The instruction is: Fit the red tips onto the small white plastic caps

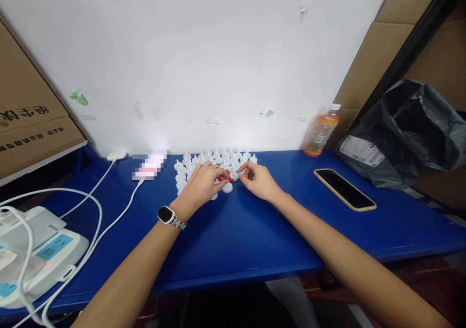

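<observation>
Several small white plastic candle-shaped pieces (204, 162) stand in a cluster on the blue table (236, 231) near the wall. My left hand (202, 184), with a watch on its wrist, has its fingers curled over the cluster and pinches something small and red (224, 176). My right hand (257, 180) rests beside it with fingertips pinched on one white piece (241, 172). A loose white piece (227, 187) lies just in front of the hands.
A phone (344, 188) lies face up on the right. An orange drink bottle (322, 130) stands by the wall, a black bag (404, 133) beyond it. White cables (91, 206) and a white device (32, 255) sit at left, cardboard boxes (29, 124) behind.
</observation>
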`<act>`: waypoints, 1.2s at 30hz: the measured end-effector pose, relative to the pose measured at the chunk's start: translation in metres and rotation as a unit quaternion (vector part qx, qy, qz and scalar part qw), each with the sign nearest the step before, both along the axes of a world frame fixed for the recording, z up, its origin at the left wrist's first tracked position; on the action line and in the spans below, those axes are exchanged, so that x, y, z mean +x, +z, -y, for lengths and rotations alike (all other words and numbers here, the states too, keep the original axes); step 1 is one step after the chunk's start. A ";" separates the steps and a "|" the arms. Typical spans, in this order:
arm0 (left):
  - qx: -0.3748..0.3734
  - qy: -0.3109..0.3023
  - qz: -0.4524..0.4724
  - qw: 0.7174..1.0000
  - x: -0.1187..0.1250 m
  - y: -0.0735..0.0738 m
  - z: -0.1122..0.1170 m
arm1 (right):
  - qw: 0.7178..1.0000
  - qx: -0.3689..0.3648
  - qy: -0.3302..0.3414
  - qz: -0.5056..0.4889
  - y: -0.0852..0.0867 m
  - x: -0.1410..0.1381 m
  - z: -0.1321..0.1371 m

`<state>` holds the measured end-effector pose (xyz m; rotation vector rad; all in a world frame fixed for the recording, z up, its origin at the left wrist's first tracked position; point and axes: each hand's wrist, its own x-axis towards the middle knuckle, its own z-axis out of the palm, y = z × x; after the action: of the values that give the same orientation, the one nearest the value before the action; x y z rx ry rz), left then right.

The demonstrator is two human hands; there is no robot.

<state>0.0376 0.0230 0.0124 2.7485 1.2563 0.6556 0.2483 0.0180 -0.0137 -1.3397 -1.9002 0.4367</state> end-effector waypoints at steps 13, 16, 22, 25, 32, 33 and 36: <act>0.000 -0.004 0.006 1.000 0.002 0.000 0.004 | 0.999 0.017 -0.015 0.039 -0.003 -0.003 -0.005; 0.001 -0.003 0.007 1.000 0.003 0.000 0.005 | 0.999 0.022 -0.021 0.035 -0.001 -0.001 0.002; -0.006 -0.004 0.012 1.000 0.003 0.000 0.005 | 0.999 -0.003 0.032 0.035 -0.003 -0.007 0.006; -0.002 -0.004 0.012 1.000 0.003 0.000 0.003 | 0.999 -0.006 0.033 0.013 -0.005 -0.013 0.002; 0.022 0.012 -0.003 1.000 0.002 -0.002 0.003 | 0.998 -0.035 0.037 -0.024 0.003 -0.010 0.002; 0.024 0.015 -0.001 1.000 0.002 -0.002 0.003 | 0.999 -0.020 0.025 -0.025 0.003 -0.006 0.002; 0.025 0.020 0.011 0.999 -0.001 -0.002 0.002 | 0.999 0.012 -0.032 -0.010 0.002 0.006 0.000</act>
<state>0.0363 0.0205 0.0104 2.7541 1.3106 0.7274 0.2542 0.0183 -0.0117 -1.3721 -1.8352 0.3930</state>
